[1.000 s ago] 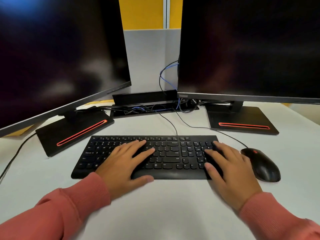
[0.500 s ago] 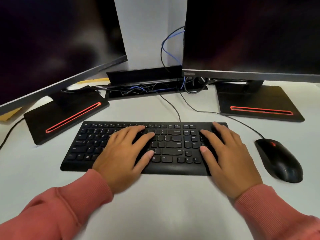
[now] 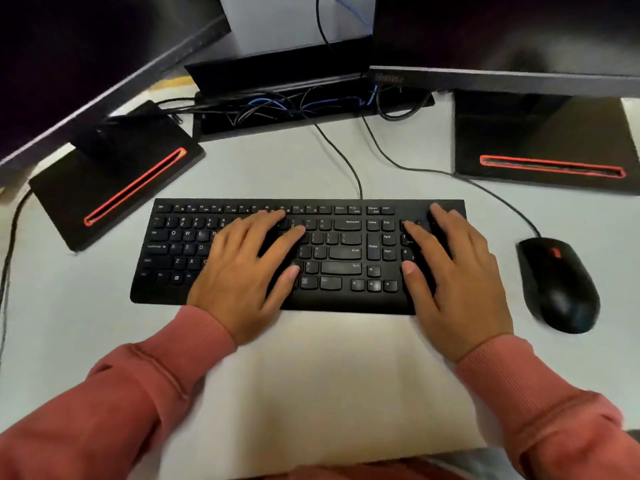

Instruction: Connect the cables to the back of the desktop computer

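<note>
A black keyboard (image 3: 332, 258) lies on the white desk (image 3: 311, 368). My left hand (image 3: 242, 271) rests flat on its middle keys, fingers spread. My right hand (image 3: 453, 282) lies flat over the number pad at the keyboard's right end. The keyboard's black cable (image 3: 341, 157) runs back to a cable tray (image 3: 311, 112) full of black and blue wires. A black mouse (image 3: 559, 284) sits right of the keyboard, and its cable (image 3: 426, 169) leads to the same tray. No desktop computer case shows in view.
Two dark monitors stand at the back: the left monitor's base (image 3: 114, 188) and the right monitor's base (image 3: 550, 143) each carry a red-edged slot. A black cable (image 3: 8, 244) hangs along the desk's left edge.
The view has tilted down and closer to the desk. Both hands stay on the keyboard; the keyboard now lies nearer the centre of the frame.
</note>
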Available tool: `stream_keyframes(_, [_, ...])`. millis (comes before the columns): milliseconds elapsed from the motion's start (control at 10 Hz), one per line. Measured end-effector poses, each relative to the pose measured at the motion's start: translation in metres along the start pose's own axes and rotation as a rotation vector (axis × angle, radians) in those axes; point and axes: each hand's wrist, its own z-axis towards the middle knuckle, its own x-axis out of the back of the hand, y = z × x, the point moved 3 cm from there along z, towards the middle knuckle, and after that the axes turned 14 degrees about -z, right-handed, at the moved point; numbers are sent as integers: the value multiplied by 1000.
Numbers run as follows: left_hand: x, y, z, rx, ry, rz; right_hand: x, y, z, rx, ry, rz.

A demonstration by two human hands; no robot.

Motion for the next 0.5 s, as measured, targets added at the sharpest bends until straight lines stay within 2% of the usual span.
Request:
stream_keyframes(100, [0,0,-2,-3,-26,1,1,0,-2,-5,-31,29])
stream_keyframes(300, [11,8,-10,108,-183,-37,14,-2,0,-24,-144,61])
stream_keyframes(400, [27,12,2,148,-235,-66,22,-2,10,5,-192,-4])
stream_keyframes(500, [47,18,25,179,-374,-25,40,-8,28,23,-324,-20])
